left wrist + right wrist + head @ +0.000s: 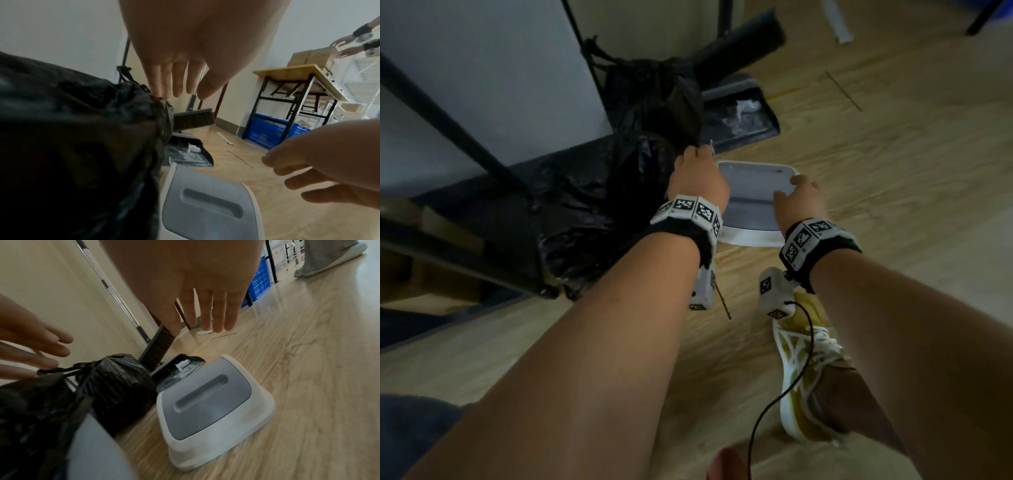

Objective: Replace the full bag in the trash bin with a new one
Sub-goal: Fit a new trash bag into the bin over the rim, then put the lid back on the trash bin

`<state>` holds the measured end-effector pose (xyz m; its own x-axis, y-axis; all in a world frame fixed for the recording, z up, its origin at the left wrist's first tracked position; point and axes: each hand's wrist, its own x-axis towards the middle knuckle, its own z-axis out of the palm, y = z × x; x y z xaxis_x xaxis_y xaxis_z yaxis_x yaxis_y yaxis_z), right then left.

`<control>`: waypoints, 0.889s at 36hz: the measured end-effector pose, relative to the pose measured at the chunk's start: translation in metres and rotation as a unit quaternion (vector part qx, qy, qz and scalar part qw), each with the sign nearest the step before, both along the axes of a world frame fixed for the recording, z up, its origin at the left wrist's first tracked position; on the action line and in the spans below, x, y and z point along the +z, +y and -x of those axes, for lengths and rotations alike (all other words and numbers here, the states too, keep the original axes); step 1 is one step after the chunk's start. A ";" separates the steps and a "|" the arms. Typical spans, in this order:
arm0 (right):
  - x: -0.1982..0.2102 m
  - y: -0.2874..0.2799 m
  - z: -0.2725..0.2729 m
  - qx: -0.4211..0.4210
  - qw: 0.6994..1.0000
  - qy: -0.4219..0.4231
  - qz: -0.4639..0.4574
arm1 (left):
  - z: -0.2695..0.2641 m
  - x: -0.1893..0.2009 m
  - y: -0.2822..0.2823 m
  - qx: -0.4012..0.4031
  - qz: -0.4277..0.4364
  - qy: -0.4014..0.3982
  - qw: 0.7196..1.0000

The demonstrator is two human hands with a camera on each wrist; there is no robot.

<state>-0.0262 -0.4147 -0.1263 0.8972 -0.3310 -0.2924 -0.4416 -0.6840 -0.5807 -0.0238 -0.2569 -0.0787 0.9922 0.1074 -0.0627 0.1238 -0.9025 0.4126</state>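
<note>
Reaching right hand (799, 198) above bin lid (751, 192)

Head looks down; wrists close, sharing lid (213, 404).

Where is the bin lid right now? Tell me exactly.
The bin lid lies flat on the wooden floor, centre of the head view, just right of the tied black bag and in front of the dustpan, under the right hand.
</note>
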 end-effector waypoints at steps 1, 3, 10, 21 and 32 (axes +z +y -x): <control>-0.004 -0.006 -0.002 -0.003 1.000 0.006 0.002 | -0.005 -0.005 -0.007 -0.003 0.004 0.012 1.000; -0.012 -0.016 -0.007 -0.009 1.000 0.017 0.007 | -0.014 -0.017 -0.020 -0.008 0.007 0.034 0.999; -0.043 -0.041 -0.022 -0.020 0.998 0.061 0.003 | -0.041 -0.053 -0.057 0.016 0.028 0.119 0.992; -0.093 -0.058 -0.047 -0.017 0.992 0.126 0.013 | -0.065 -0.124 -0.065 0.161 0.097 0.234 0.954; -0.122 -0.050 -0.055 -0.036 0.986 0.161 0.018 | -0.063 -0.158 -0.057 0.188 0.042 0.269 0.944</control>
<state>0.0293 -0.4651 -0.2485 0.7327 -0.4068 -0.5456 -0.6481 -0.6616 -0.3771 0.0392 -0.3140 -0.2364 0.7069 0.4187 -0.5700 0.6411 -0.7197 0.2664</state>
